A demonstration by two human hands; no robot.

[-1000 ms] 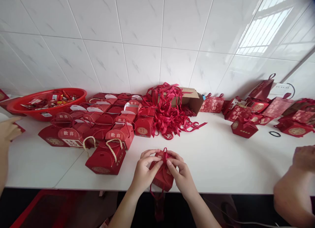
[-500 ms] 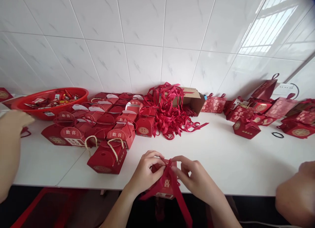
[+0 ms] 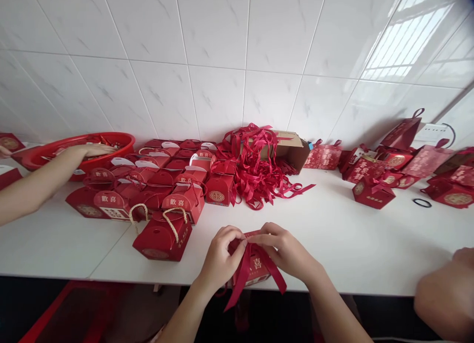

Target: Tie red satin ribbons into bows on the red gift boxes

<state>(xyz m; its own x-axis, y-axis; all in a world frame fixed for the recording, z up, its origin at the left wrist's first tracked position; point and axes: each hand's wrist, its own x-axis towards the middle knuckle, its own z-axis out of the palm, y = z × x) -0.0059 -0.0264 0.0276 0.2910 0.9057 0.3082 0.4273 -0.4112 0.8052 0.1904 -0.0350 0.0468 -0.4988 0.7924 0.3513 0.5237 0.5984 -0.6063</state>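
A small red gift box (image 3: 255,270) with pale lettering sits at the table's front edge, between my hands. Red ribbon (image 3: 243,276) is looped at its top, and two tails hang down over its front. My left hand (image 3: 226,249) pinches the ribbon at the top left of the box. From the right, my right hand (image 3: 283,247) grips the ribbon at the same spot, its fingertips close to the left thumb. The knot itself is partly hidden by my fingers. Just left of my hands stands a red box with a rope handle (image 3: 163,238).
Rows of red boxes (image 3: 148,177) fill the left middle. A ribbon heap (image 3: 255,170) spills from a cardboard box (image 3: 296,153). A co-worker's hand (image 3: 97,149) reaches into a red basket (image 3: 128,139). More boxes (image 3: 373,192) and a black ring (image 3: 422,203) lie right.
My hands have drawn together at the ribbon's top, and its tails now spread to both sides. The co-worker's arm at left has moved into the red basket.
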